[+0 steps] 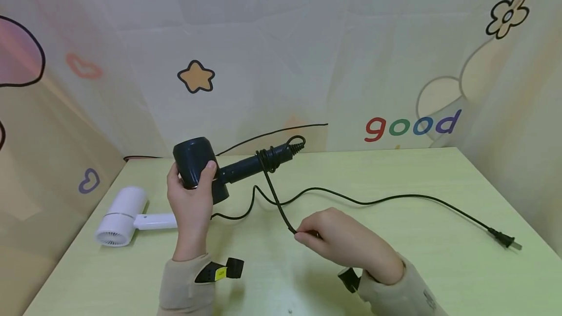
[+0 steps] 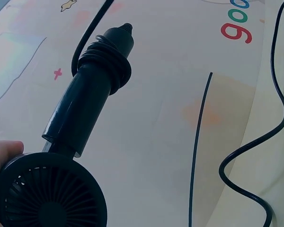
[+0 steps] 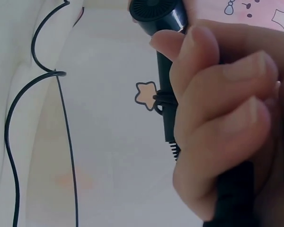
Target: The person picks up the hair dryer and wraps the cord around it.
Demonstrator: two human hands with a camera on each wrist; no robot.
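Note:
My left hand (image 1: 190, 208) grips a black hair dryer (image 1: 191, 160) by its head, thumb across the near side, and holds it above the table. The dryer's handle (image 2: 80, 104) points right, with several turns of its black cord (image 1: 275, 194) wound near the handle's end. From those turns the cord runs down taut to my right hand (image 1: 342, 238), which pinches it between thumb and curled fingers. In the right wrist view a thick black piece (image 3: 234, 191) sticks out below the fingers, mostly hidden by the hand.
A white hair dryer (image 1: 120, 216) lies at the table's left, its handle end behind my left wrist. Another black cord (image 1: 369, 203) snakes across the table to a two-pin plug (image 1: 505, 239) at the right. A printed curtain (image 1: 281, 72) hangs behind the table.

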